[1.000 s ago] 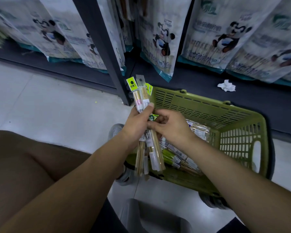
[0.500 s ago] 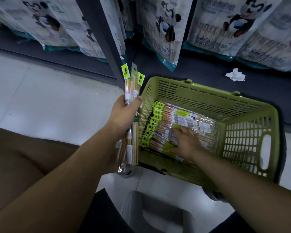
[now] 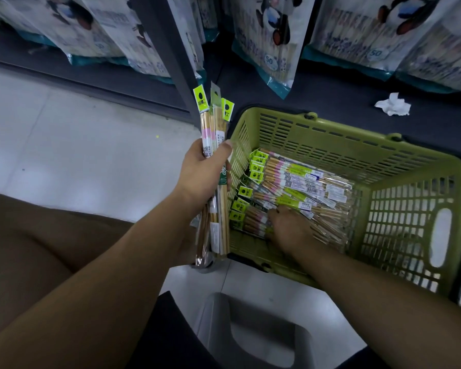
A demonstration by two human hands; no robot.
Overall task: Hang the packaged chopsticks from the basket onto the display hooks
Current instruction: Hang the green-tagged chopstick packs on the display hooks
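Head view: left hand point(image 3: 200, 177) holds clear, lime-tabbed chopstick packs point(image 3: 214, 123).

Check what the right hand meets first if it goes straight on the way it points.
The right hand points down and leftward into the green basket. First in line is the pile of packaged chopsticks under its fingertips, which it seems to touch; depth is unclear.

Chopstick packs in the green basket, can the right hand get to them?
Probably yes. The right hand is down inside the open-topped basket, touching the chopstick packs, and nothing covers them.
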